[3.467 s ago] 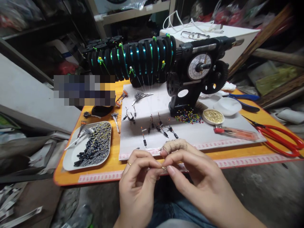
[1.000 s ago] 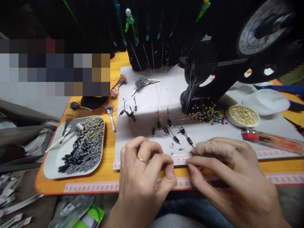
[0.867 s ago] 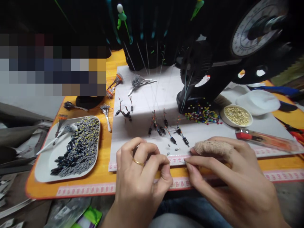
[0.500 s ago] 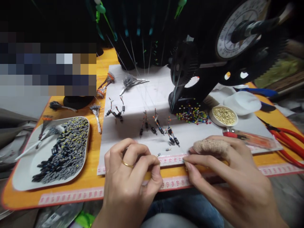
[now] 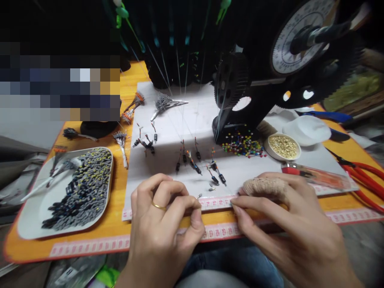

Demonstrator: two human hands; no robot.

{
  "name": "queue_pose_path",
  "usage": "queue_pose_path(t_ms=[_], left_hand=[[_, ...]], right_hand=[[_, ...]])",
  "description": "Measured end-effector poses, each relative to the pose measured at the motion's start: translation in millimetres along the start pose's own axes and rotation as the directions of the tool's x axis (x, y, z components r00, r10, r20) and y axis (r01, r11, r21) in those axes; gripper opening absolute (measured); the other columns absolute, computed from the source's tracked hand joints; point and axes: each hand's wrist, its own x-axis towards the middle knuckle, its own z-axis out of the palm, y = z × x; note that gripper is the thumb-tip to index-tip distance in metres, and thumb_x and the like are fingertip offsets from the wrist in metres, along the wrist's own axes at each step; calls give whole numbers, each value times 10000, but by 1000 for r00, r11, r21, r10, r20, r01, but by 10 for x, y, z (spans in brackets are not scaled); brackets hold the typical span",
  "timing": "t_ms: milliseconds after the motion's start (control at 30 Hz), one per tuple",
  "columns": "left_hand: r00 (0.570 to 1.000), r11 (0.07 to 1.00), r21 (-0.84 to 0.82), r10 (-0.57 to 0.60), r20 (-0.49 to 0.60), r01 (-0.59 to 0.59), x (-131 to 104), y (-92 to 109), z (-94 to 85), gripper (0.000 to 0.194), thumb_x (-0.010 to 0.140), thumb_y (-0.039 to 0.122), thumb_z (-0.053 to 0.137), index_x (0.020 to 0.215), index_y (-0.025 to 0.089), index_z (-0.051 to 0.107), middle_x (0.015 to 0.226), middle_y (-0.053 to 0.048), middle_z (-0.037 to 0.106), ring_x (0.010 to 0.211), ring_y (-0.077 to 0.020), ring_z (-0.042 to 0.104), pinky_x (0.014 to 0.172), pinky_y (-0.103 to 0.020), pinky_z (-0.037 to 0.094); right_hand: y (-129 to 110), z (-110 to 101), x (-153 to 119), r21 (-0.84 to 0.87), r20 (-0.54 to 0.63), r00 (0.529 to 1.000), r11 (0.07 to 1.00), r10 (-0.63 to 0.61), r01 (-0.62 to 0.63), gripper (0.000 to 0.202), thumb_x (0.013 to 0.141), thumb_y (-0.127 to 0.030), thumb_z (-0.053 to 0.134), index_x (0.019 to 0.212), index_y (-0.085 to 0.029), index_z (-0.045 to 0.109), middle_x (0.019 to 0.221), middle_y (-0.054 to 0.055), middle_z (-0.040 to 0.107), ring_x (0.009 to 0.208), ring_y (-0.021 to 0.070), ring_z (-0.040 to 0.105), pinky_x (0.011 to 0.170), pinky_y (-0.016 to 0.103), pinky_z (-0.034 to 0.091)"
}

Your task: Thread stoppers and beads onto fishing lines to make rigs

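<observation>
My left hand (image 5: 168, 216), with a gold ring, is closed in a pinch above the front edge of the white board (image 5: 168, 170). What its fingertips hold is too small to make out. My right hand (image 5: 282, 216), one finger wrapped in beige tape, also pinches near the pink ruler strip (image 5: 214, 202); a thin line seems to run from its fingertips, but what they grip is unclear. Just beyond both hands, small black parts with orange tips (image 5: 221, 179) hang on or lie by fine threads. A tiny grey piece (image 5: 212, 189) rests between the hands.
On the left is a white tray (image 5: 31, 224) of grey and black pieces. Behind the hands stands a black geared machine (image 5: 240, 116) with a dial. Colourful beads or pins (image 5: 243, 146), a bowl of golden bits (image 5: 283, 146), a cutter (image 5: 321, 176) and red-handled pliers (image 5: 364, 180) lie right.
Some black parts in the middle have shifted and swung on their threads, two now lying closer together. Both hands keep nearly the same pinching pose. The view has moved very slightly.
</observation>
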Motion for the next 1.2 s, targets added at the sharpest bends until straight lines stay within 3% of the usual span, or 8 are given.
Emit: queue_pose_path(t_ms=[467,633,733,833,900,967,1067,1200], left_hand=[[999,998,-50,-35,-19,34,5,10,-39,123,830,91,712,818,214,707,892,-53,685,1013,-260,521,902,-413,437],[996,991,-128,39,-77,-49,-109,84,-132,242,765,11,724,862,227,677,837,-17,684,934,-213,572,851,-350,486],[996,953,-299,14,-93,-41,-284,164,-126,315,735,-63,648,886,211,616,793,1,677,799,-159,613,746,-282,525],[1000,889,-458,-4,-30,-10,-460,205,-100,317,751,-63,597,905,213,585,747,6,664,702,-140,625,675,-258,540],[998,844,-534,-33,56,58,-523,213,-111,294,801,-34,592,950,217,621,788,-12,691,722,-149,657,673,-251,554],[979,774,-600,-168,112,201,-514,226,-147,261,911,82,577,1083,239,695,953,-61,734,845,-185,699,733,-280,573],[920,557,-736,-294,260,386,-378,282,-197,287,990,347,573,1206,276,749,1224,-120,716,1091,-268,681,863,-359,570],[805,-24,-833,-240,542,553,-130,390,-156,217,909,408,711,877,208,790,696,-44,715,591,-132,638,526,-207,478]], right_hand=[[-15,0,7,-3,-24,1000,1000,-16,16,145,878,-99,678,970,-210,665,921,63,637,931,265,538,822,432,399],[-224,-38,-26,251,-103,992,967,70,-42,241,851,-13,644,972,-221,655,844,16,667,831,181,612,717,309,500],[-367,11,-113,648,53,960,723,274,-242,192,904,-58,613,933,-247,626,817,-22,704,592,101,644,538,213,527],[-497,102,-201,849,504,808,-3,305,-528,108,998,-274,601,908,-234,556,779,-30,693,464,66,637,408,151,473],[-575,150,-235,765,625,758,-339,186,-548,197,991,-360,628,906,-211,531,772,-23,693,533,76,695,458,142,501],[-637,174,-254,739,618,773,-440,144,-509,219,977,-347,659,896,-187,532,789,-13,709,599,70,722,546,151,539],[-688,184,-285,758,595,790,-431,148,-490,245,970,-338,671,870,-182,511,782,-4,720,600,73,721,559,163,542],[-701,180,-348,768,615,771,-348,164,-538,301,955,-401,681,870,-188,485,725,-6,701,526,68,676,521,169,516]])
